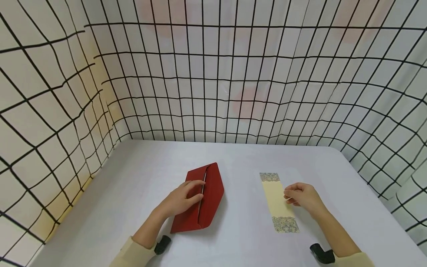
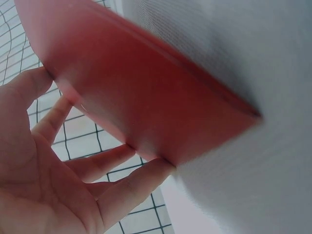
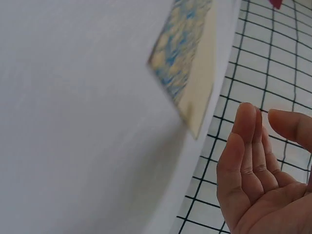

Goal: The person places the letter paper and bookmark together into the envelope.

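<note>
A red envelope (image 1: 213, 196) sits left of centre on the white table, its flap side to the right and a narrow gap along its opening. My left hand (image 1: 181, 198) reaches over the pocket side and holds the edge of the opening with bent, spread fingertips. In the left wrist view those fingers (image 2: 107, 163) meet the upper edge of the red envelope (image 2: 131, 83). A pale yellow card (image 1: 275, 196) with patterned bands at both ends lies to the right. Beside its right edge hovers my right hand (image 1: 305, 198), fingers loosely bent, thumb apart, nothing held.
The white table (image 1: 240, 244) is bordered at the back and sides by a black grid mesh (image 1: 217, 81). A black wrist piece sits by each sleeve, one at the left wrist (image 1: 162, 244) and one at the right (image 1: 321, 254).
</note>
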